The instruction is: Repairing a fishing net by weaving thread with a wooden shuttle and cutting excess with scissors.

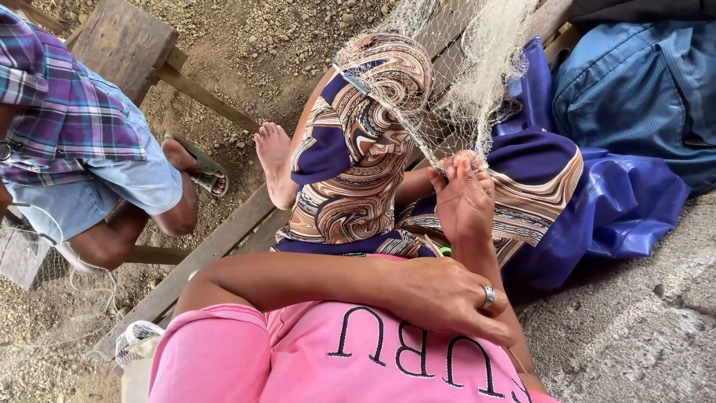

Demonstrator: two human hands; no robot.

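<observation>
My right hand [464, 200] is up in front of me, fingertips pinched on a strand of the pale fishing net [455, 82], so the mesh hangs taut from above and drapes over my raised knee in the patterned skirt [350, 172], which props it near my eyes. My left hand [440, 295], with a ring [488, 295], lies across my right forearm, fingers loosely curled and holding nothing, steadying that arm. Beside me a person in a plaid shirt [63, 104] sits on the gravel ground [283, 45].
</observation>
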